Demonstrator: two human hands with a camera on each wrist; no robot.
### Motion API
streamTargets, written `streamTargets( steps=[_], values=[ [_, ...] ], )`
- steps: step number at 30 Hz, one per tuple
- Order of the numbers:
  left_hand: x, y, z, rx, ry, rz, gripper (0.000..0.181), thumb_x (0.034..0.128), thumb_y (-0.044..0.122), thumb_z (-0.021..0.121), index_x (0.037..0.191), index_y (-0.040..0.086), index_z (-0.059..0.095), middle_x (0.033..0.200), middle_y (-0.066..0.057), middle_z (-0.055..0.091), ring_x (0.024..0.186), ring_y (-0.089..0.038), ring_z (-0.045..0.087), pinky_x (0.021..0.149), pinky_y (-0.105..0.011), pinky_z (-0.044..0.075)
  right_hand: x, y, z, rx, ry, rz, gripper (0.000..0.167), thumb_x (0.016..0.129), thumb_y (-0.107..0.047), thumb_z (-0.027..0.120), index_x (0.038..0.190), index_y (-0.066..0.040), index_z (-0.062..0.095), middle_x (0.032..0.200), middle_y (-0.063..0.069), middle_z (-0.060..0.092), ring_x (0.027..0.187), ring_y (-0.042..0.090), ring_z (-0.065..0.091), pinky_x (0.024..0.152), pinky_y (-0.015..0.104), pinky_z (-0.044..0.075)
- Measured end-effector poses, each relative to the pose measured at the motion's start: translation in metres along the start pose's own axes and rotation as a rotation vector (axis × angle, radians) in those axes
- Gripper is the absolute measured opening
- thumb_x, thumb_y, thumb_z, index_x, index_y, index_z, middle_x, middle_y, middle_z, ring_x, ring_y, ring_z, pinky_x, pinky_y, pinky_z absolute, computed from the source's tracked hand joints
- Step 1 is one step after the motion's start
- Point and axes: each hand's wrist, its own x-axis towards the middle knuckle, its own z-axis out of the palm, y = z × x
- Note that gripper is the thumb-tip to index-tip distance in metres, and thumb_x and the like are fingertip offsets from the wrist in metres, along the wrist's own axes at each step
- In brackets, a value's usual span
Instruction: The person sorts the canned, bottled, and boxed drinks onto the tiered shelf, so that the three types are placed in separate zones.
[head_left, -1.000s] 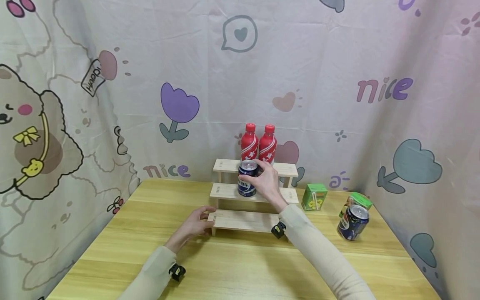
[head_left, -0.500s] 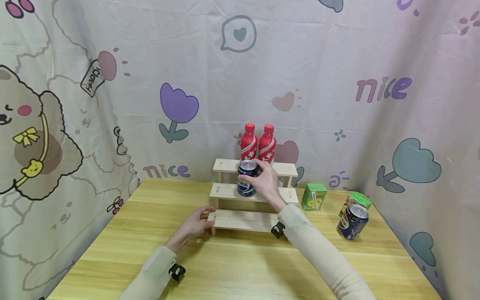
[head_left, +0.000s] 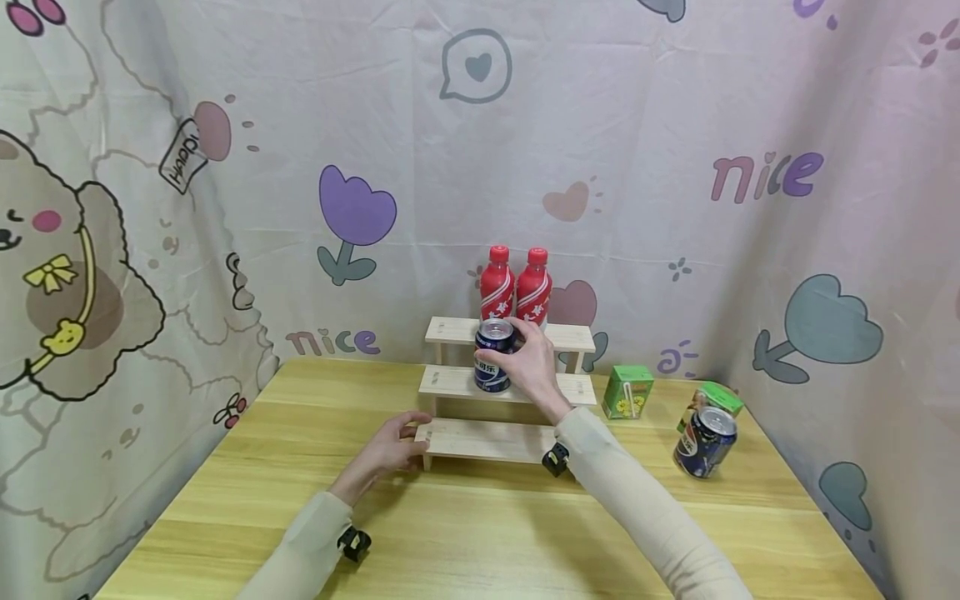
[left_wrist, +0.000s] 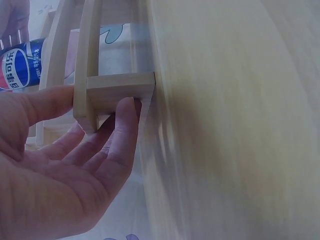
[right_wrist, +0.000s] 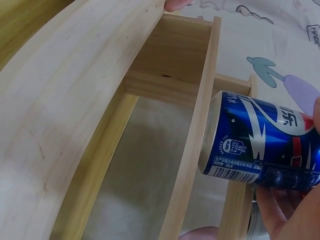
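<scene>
A blue soda can stands upright on the middle step of a three-tier wooden shelf. My right hand grips the can near its top, thumb in front and fingers on the right side. In the right wrist view the base of the can meets the middle board. My left hand holds the left end of the lowest step. Its thumb lies on the board and its fingers curl around the leg in the left wrist view. Two red bottles stand on the top step, their lower parts partly hidden.
Right of the shelf, a green drink carton stands on the wooden table. Farther right, a second blue can partly covers another green-topped package. A patterned curtain hangs behind and at both sides.
</scene>
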Motion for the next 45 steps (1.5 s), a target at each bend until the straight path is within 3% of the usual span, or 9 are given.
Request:
streamTargets(
  steps=[11, 16, 26, 34, 40, 45],
  values=[
    [0.001, 0.001, 0.0, -0.005, -0.006, 0.004, 0.048, 0.0888, -0.001, 0.063, 0.135, 0.005, 0.052, 0.122, -0.025, 0.061, 0.087, -0.026, 0.065, 0.062, -0.041, 0.057, -0.001, 0.002, -0.001, -0.004, -0.019, -0.001, 0.082, 0.068, -0.043, 0.088, 0.137, -0.015, 0.055, 0.129, 0.007, 0.059, 0.119, 0.026, 0.057, 0.1, 0.044, 0.049],
    [0.0, 0.001, -0.001, -0.003, -0.001, -0.002, 0.048, 0.0892, 0.0, 0.063, 0.136, 0.006, 0.052, 0.123, -0.024, 0.061, 0.09, -0.026, 0.065, 0.063, -0.041, 0.057, -0.008, 0.006, -0.005, 0.092, -0.049, 0.018, 0.083, 0.07, -0.038, 0.087, 0.141, -0.014, 0.051, 0.133, 0.009, 0.058, 0.12, 0.027, 0.059, 0.1, 0.042, 0.051],
    [0.0, 0.003, 0.0, 0.015, 0.006, -0.001, 0.047, 0.0895, 0.0, 0.063, 0.135, 0.005, 0.052, 0.123, -0.024, 0.06, 0.091, -0.026, 0.065, 0.063, -0.042, 0.057, -0.022, 0.02, -0.024, 0.264, -0.056, 0.057, 0.062, 0.078, -0.027, 0.083, 0.133, -0.012, 0.059, 0.13, 0.009, 0.065, 0.118, 0.025, 0.063, 0.1, 0.036, 0.051],
    [0.001, 0.002, -0.001, 0.0, 0.012, -0.013, 0.046, 0.0896, -0.001, 0.062, 0.134, 0.006, 0.053, 0.126, -0.027, 0.059, 0.09, -0.026, 0.065, 0.064, -0.04, 0.057, -0.033, 0.031, -0.039, 0.257, -0.048, 0.06, 0.029, 0.089, -0.021, 0.073, 0.114, -0.007, 0.071, 0.113, 0.011, 0.072, 0.105, 0.022, 0.068, 0.091, 0.028, 0.055],
    [0.002, 0.001, -0.001, -0.013, 0.018, -0.014, 0.046, 0.0892, -0.001, 0.063, 0.133, 0.007, 0.054, 0.124, -0.023, 0.061, 0.088, -0.024, 0.065, 0.063, -0.04, 0.057, -0.043, 0.046, -0.054, 0.294, -0.043, 0.067, 0.026, 0.092, -0.018, 0.069, 0.113, -0.002, 0.071, 0.111, 0.017, 0.071, 0.095, 0.013, 0.066, 0.078, 0.017, 0.053],
    [0.001, 0.001, 0.0, -0.018, 0.015, -0.015, 0.047, 0.0885, -0.002, 0.063, 0.134, 0.007, 0.054, 0.126, -0.024, 0.06, 0.088, -0.025, 0.065, 0.064, -0.041, 0.058, -0.049, 0.063, -0.069, 0.324, -0.021, 0.091, 0.027, 0.093, -0.018, 0.068, 0.113, -0.001, 0.07, 0.109, 0.021, 0.071, 0.089, 0.019, 0.068, 0.074, 0.021, 0.056]
  ],
)
